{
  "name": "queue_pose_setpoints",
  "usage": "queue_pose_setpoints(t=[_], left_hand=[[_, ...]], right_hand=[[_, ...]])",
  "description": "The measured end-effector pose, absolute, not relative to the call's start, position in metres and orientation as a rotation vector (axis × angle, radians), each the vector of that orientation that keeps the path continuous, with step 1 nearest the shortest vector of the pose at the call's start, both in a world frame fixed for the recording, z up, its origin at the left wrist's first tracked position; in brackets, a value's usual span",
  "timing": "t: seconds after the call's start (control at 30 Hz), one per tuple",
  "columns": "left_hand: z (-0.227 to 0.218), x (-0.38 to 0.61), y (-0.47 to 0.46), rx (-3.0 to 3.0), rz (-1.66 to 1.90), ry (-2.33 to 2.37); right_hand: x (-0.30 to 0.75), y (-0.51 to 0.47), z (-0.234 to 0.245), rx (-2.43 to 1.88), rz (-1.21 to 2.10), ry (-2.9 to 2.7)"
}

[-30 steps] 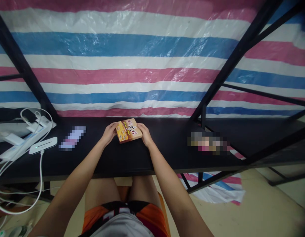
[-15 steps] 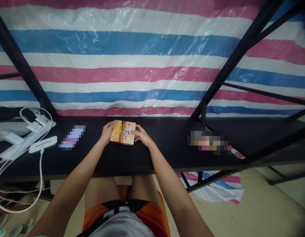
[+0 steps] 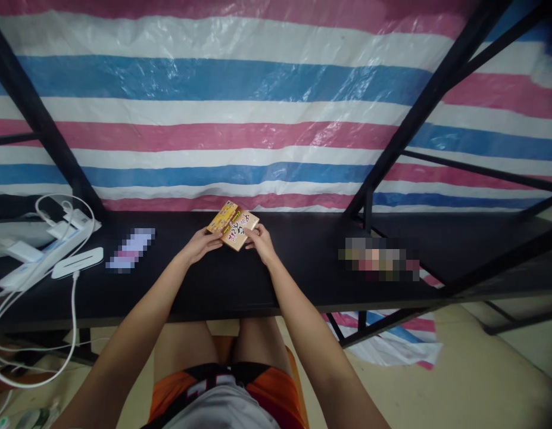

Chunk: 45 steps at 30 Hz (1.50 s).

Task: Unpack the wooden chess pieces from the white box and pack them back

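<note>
A flat yellow and brown Chinese chess box (image 3: 231, 223), with large dark characters on its face, is between my hands over the black desk. It lies askew, one corner towards me. My left hand (image 3: 201, 245) has its fingers along the box's near left edge, fingertips partly under it. My right hand (image 3: 261, 244) grips the right side, its thumb on the printed face and the other fingers curled at the edge. Whether the box rests on the desk or is slightly raised, I cannot tell.
On the black desk (image 3: 302, 280), a blurred-out phone-like object (image 3: 131, 249) lies left. Beyond it are a white charging pad (image 3: 78, 263) and a power strip (image 3: 47, 253) with looping cables. Another blurred-out item (image 3: 376, 258) is right. Black metal posts (image 3: 403, 125) frame a striped sheet (image 3: 240, 131).
The Chinese chess box has turned clockwise and shifted slightly away and to the right. My left hand has moved from its left side to its near left edge.
</note>
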<state>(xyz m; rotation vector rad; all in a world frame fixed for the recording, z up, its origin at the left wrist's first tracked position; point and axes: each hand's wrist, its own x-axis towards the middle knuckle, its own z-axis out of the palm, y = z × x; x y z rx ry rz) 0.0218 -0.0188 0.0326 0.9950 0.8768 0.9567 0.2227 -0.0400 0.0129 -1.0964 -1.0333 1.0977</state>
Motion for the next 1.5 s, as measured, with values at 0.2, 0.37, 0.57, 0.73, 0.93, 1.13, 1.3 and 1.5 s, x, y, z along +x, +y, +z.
queue_pose_setpoints(t=[0.2, 0.37, 0.57, 0.73, 0.93, 1.13, 1.3, 1.5], left_hand=[[0.036, 0.021, -0.013, 0.855, 1.246, 0.836], [0.04, 0.015, -0.011, 0.884, 1.203, 0.826], [0.039, 0.012, -0.018, 1.042, 0.798, 0.873], [0.041, 0.01, -0.024, 1.147, 0.675, 0.818], [0.037, 0.015, -0.025, 1.15, 0.708, 0.935], [0.032, 0.012, -0.014, 1.017, 0.837, 0.945], [0.036, 0.012, -0.018, 1.01, 0.745, 0.889], [0.033, 0.015, -0.014, 1.099, 1.003, 0.984]], right_hand=[[0.218, -0.046, 0.014, -1.022, 1.269, -1.2], [0.224, -0.045, 0.015, -0.92, 1.348, -1.087], [0.225, -0.048, 0.015, -0.943, 1.396, -1.107], [0.222, -0.053, 0.016, -0.937, 1.456, -1.227], [0.217, -0.057, 0.017, -0.957, 1.508, -1.365], [0.217, -0.048, 0.012, -0.98, 1.303, -1.189], [0.224, -0.041, 0.01, -1.054, 1.118, -0.924], [0.225, -0.044, 0.014, -1.198, 1.048, -1.028]])
